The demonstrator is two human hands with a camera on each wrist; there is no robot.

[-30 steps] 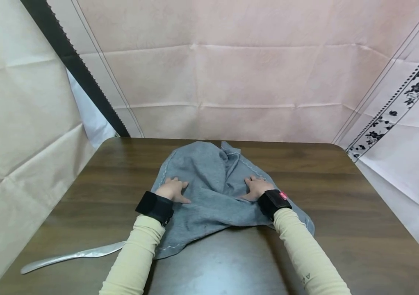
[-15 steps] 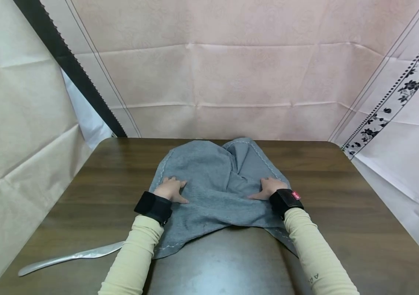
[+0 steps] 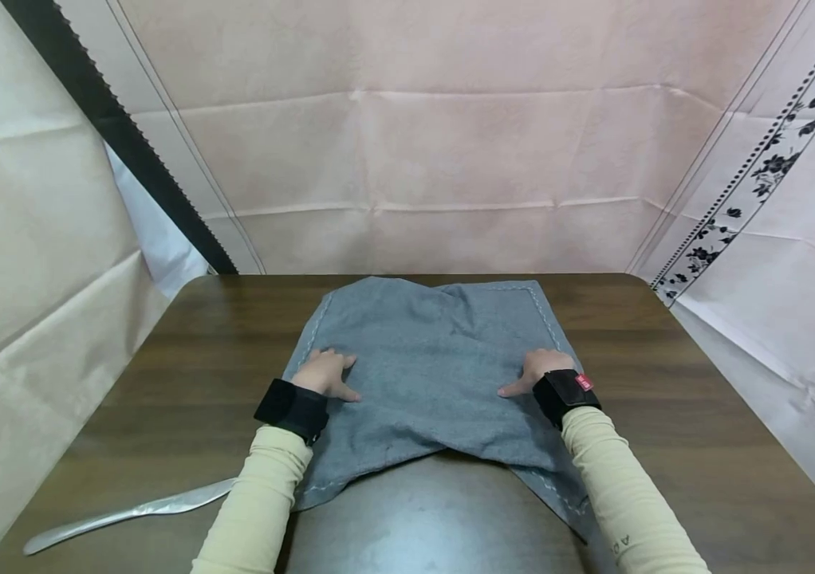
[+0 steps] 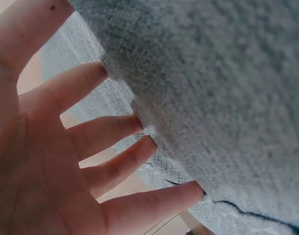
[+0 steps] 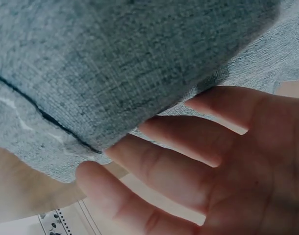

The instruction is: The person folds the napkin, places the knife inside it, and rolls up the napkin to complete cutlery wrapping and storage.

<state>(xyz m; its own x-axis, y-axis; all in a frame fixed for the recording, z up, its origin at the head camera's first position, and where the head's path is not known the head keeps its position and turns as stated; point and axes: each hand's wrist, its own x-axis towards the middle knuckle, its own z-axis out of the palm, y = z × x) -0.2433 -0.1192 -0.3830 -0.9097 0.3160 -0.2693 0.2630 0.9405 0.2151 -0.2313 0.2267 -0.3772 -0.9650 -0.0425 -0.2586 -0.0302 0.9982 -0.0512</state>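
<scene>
A blue-grey cloth [image 3: 443, 367] with pale stitching along its edges lies spread near the far side of the table, lightly wrinkled at the top. On its left part rests my left hand [image 3: 323, 373], thumb pointing inward. My right hand [image 3: 541, 368] rests on its right part, thumb also pointing inward. Seen in the left wrist view, the left fingers [image 4: 110, 129] are spread and nearly straight, their tips touching the cloth [image 4: 203, 98]. In the right wrist view, the right fingers [image 5: 159, 166] are likewise extended against the cloth [image 5: 115, 63]. Fabric hides part of some fingertips.
A silver table knife [image 3: 127, 516] lies on the brown wooden table [image 3: 171, 399] at the left, one end hidden behind the left sleeve [image 3: 257, 502]. Light fabric sheets [image 3: 465, 159] hang behind the table and on both sides.
My right hand has moved to the right across the cloth. The cloth's far right corner has spread out flatter and wider. My left hand has stayed nearly in place on the cloth.
</scene>
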